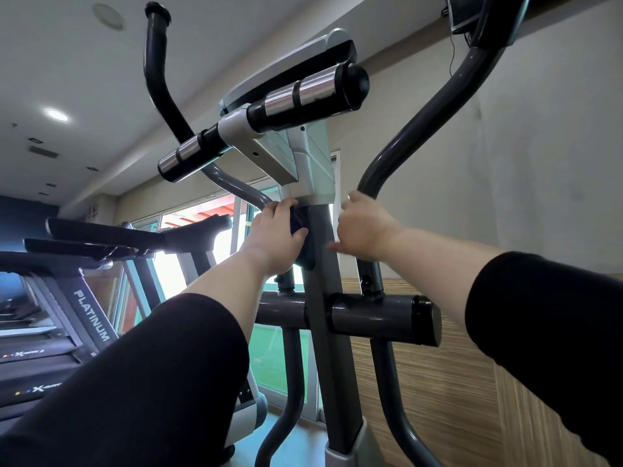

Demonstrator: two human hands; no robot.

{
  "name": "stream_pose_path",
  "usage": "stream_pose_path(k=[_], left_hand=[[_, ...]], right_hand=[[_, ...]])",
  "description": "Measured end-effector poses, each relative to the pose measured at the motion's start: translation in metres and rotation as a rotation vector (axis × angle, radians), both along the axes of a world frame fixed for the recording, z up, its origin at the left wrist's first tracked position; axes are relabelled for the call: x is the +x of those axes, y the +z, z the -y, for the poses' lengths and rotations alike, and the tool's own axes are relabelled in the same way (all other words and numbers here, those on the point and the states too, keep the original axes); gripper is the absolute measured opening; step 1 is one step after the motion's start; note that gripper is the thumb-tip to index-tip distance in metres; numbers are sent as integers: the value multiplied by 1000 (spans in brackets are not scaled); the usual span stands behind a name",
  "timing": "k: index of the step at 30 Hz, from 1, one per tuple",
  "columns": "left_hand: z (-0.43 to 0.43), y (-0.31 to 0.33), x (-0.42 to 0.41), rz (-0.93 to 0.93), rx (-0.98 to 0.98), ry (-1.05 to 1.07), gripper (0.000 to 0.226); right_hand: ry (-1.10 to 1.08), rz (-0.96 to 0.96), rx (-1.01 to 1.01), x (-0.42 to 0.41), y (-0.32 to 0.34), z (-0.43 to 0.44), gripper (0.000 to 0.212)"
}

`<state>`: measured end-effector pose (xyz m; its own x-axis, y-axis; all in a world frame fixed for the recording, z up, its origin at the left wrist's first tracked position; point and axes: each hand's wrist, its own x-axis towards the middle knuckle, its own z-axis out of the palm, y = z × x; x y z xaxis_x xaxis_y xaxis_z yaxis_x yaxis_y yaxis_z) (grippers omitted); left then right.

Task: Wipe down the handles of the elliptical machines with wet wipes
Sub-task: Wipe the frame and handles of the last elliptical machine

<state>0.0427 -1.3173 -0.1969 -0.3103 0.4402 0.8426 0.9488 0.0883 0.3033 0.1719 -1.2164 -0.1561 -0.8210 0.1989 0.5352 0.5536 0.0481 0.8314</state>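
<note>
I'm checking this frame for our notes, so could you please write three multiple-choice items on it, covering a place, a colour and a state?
1. Where is the left hand?
A. on the treadmill
B. at the base of the left swing handle
C. on the ceiling

2. What colour are the sleeves?
A. white
B. red
C. black

3. What is the right hand doing?
A. gripping the right swing handle
B. hanging free
C. resting on the wall

Answers: B, it presses a dark cloth there; C, both forearms are black-clad; A, its fingers wrap the tube.
</note>
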Motion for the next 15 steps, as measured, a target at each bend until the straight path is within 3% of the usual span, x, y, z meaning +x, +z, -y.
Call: stream_pose_path(k=[5, 10, 15], left_hand=[[1, -1, 1, 2, 8, -17, 53], [2, -1, 0, -12, 8, -13, 53], [0, -1, -1, -13, 6, 3, 55]], right_hand=[[-335, 87, -285, -27, -30, 10, 41], [-425, 320, 38, -26, -49, -6, 34], [-267, -135, 48, -28, -19, -7, 37]])
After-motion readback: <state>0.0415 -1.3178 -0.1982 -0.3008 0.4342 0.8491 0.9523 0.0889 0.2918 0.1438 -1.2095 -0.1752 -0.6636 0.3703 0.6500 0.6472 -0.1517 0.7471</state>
